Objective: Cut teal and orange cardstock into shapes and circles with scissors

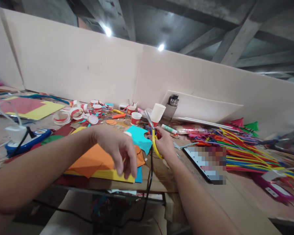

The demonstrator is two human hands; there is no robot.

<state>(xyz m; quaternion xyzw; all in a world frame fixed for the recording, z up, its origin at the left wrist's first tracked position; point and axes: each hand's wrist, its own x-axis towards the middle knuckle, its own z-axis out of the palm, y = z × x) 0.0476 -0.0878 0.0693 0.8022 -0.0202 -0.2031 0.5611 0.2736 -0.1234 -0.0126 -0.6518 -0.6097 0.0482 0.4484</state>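
Note:
My left hand (119, 148) hangs over the sheets of orange paper (94, 161), its fingers loosely bent downward and apart, with nothing seen in them. My right hand (165, 143) grips a pair of scissors (155, 150) by the yellow handles, the metal blades pointing up and away from me. Just left of the scissors lies a sheet of turquoise paper (138, 137) with a notch cut in its right edge. Yellow paper (123, 175) shows beneath the orange sheets. Several orange paper discs (111, 122) rest farther back.
Paper cups (136, 118) and cut cup pieces (76, 113) stand along the back. A tablet-like device (201, 164) lies right of my right arm, beside many pipe cleaners (245, 151). A power strip (29, 142) sits at left. A black cable (151, 176) hangs over the front edge.

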